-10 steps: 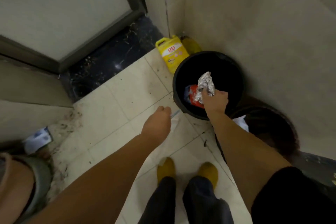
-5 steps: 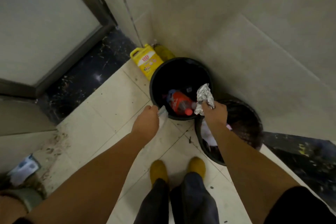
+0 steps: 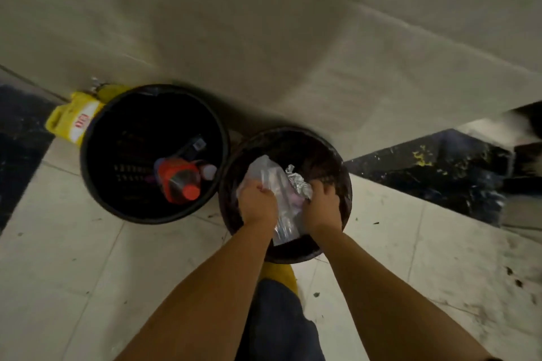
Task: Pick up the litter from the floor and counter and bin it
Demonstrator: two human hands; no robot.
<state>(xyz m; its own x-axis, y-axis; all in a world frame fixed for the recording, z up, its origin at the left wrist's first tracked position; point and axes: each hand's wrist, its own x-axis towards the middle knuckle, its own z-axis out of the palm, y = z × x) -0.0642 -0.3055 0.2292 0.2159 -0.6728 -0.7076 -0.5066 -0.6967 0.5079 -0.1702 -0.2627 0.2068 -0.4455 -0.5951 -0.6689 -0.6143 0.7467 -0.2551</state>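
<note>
Foil wad (image 3: 298, 187) and plastic (image 3: 265, 174) clenched in both hands (image 3: 289, 204) over right bin (image 3: 346, 182).

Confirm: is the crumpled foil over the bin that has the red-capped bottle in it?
No. The right hand holds the crumpled foil over the right bin, while the red-capped bottle lies in the left bin.

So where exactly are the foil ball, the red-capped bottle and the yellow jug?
foil ball (image 3: 299, 186): head view, crumpled middle beside the right hand.
red-capped bottle (image 3: 179, 180): head view, its body, inside the left bin.
yellow jug (image 3: 72, 123): head view, labelled side, behind that bin.
</note>
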